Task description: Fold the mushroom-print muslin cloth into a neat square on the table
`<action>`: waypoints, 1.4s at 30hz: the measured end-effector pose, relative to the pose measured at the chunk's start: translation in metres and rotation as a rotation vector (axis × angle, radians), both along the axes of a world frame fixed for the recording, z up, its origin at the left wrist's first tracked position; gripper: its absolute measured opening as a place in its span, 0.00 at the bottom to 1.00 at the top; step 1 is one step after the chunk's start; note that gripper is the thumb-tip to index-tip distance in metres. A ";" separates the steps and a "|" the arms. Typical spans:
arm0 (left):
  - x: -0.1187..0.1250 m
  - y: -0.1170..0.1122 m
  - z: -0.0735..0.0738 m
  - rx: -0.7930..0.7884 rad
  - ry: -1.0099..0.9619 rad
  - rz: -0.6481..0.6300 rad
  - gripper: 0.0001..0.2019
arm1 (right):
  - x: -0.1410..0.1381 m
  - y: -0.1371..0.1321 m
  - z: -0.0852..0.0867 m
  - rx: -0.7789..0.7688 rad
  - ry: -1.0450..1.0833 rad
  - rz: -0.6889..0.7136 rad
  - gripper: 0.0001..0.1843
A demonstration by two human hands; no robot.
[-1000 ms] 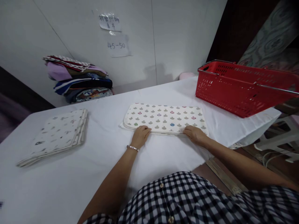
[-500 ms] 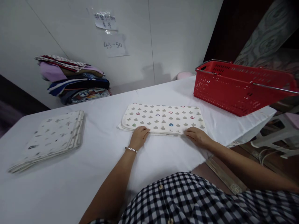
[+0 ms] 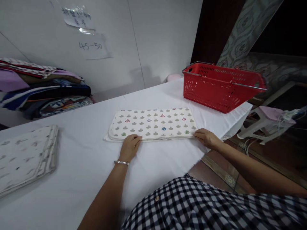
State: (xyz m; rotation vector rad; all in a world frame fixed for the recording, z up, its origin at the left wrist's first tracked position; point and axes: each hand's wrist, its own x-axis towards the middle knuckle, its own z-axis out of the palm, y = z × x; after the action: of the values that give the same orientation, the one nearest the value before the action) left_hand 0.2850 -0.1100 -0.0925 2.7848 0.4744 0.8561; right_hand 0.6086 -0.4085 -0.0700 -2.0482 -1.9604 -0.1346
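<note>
A folded white cloth (image 3: 153, 124) printed with small grey, red, blue and green shapes lies flat on the white-covered table (image 3: 83, 159). My left hand (image 3: 129, 147), a bracelet on its wrist, pinches the near edge of that cloth toward its left end. My right hand (image 3: 207, 139) grips the cloth's near right corner, by the table's edge. Both hands have their fingers curled onto the fabric.
A red plastic basket (image 3: 220, 86) with metal handles stands at the table's far right corner. A folded pale patterned cloth (image 3: 24, 158) lies at the left. A stack of coloured fabrics (image 3: 40, 88) sits against the wall. A white stool (image 3: 268, 121) stands on the floor to the right.
The view has swung to the right, so everything sits further left in frame. My right hand slid along the near edge to the cloth's right corner; the left hand kept its hold.
</note>
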 end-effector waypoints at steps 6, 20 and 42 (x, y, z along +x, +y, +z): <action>0.000 0.000 0.002 -0.003 0.006 0.000 0.12 | -0.006 0.007 0.007 -0.076 -0.046 -0.027 0.16; 0.000 0.001 0.000 -0.012 0.013 0.000 0.12 | -0.014 -0.003 -0.005 -0.024 0.091 -0.338 0.17; -0.001 0.000 0.000 -0.028 -0.005 0.004 0.12 | -0.027 0.011 -0.003 -0.163 0.042 -0.615 0.11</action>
State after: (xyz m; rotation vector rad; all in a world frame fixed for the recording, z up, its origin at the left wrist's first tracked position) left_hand 0.2837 -0.1097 -0.0925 2.7561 0.4873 0.8507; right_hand 0.5814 -0.3976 -0.0726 -2.6730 -1.2912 -0.0616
